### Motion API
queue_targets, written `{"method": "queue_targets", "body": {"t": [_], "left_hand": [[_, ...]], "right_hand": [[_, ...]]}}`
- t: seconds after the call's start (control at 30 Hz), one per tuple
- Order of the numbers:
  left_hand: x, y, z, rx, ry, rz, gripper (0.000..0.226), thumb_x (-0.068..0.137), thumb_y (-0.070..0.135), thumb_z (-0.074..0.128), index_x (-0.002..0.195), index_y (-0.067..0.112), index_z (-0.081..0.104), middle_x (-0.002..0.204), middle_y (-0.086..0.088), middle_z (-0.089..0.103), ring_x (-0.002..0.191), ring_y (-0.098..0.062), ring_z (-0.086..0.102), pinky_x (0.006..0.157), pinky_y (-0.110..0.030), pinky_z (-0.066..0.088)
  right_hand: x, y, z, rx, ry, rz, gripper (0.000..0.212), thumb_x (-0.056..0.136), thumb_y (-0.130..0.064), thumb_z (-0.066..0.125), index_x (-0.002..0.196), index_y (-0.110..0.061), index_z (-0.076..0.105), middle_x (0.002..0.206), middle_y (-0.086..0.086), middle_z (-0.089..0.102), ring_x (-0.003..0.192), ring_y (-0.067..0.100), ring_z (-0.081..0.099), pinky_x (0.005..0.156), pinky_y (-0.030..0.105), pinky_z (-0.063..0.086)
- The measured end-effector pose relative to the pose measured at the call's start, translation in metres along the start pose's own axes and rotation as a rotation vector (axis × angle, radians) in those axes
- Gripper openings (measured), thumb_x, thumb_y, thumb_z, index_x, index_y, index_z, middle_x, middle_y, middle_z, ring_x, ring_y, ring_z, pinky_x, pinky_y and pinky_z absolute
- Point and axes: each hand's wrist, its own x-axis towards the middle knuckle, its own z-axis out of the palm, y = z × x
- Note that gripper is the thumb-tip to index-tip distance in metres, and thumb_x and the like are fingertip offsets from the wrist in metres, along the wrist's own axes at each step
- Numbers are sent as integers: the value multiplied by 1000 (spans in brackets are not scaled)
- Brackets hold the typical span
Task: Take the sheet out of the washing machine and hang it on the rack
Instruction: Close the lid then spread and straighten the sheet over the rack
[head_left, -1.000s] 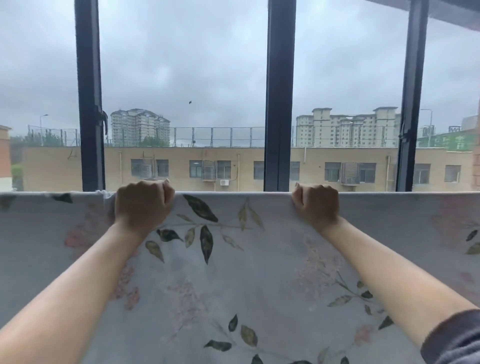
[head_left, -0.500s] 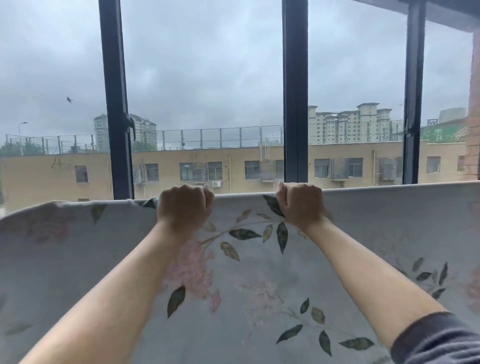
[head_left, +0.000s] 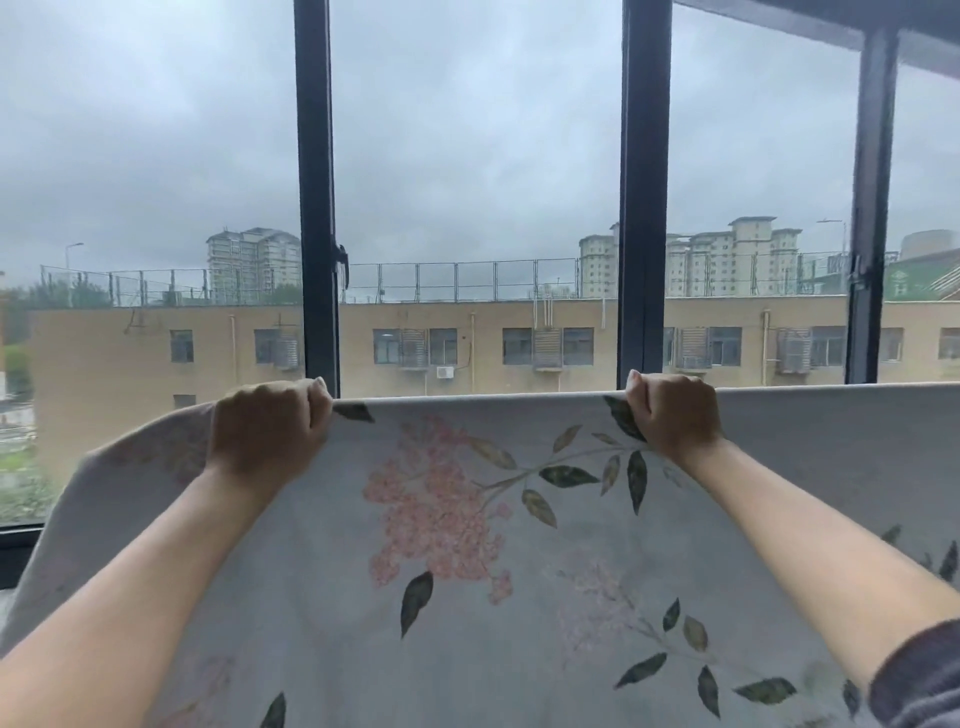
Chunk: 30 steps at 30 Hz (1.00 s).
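A dark sleeve (head_left: 919, 680) at the lower right edge and two bare forearms lead up across a pale grey floral bedsheet (head_left: 467, 597), printed with pink blossom and dark leaves, that fills the lower half of the view. The left grip (head_left: 270, 426) and right grip (head_left: 672, 410) are both curled tight into fists around the sheet's upper edge, well apart, with the cloth drawn straight and level between them. To the right of the right grip the edge runs on level out of view. To the left of the left grip it droops away in a long curve toward the bottom corner.

No rack is visible, and whether that edge already lies over a rail cannot be told. The sagging left end looks the likeliest trouble: unsupported, it may drag low or pull the rest sideways, leaving the sheet lopsided or bunched. If either grip lets go before the cloth is balanced, its weight could slide the whole length off that side.

Beyond the sheet stand the dark window frames (head_left: 636, 208), then a long tan building (head_left: 467, 338) with a fenced roof, distant tower blocks (head_left: 727, 260) and a heavy grey sky.
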Motion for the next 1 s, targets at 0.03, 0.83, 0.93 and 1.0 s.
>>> {"method": "queue_targets", "body": {"t": [0.03,0.83,0.93,1.0], "left_hand": [[-1,-4,-2,-13,2,18,56,87,36,23,57,9,62,50,-15,60,45,-34,57,53,-34,46],[2,-221,-48,-399,42,168,58,89,68,25,60,21,42,48,2,46,45,-22,49,49,-28,38],[30,-238,-58,-454,-26,62,58,85,65,47,57,15,36,47,1,41,47,-20,41,51,-28,33],[24,-252,-48,-682,-237,4,59,76,66,56,55,16,32,49,7,31,47,-12,29,46,-27,25]], "right_hand": [[0,-8,-1,9,-12,8,58,93,-36,24,49,-10,51,44,-1,38,37,22,44,46,22,32],[48,-347,5,220,-174,3,37,94,-44,40,86,-19,67,83,3,72,81,30,65,67,31,42],[70,-363,3,255,-197,45,43,92,-48,35,92,-22,69,87,6,72,85,31,65,76,35,47],[68,-371,5,247,-371,-6,36,98,-44,37,90,-22,65,91,9,71,88,32,64,82,38,46]]}}
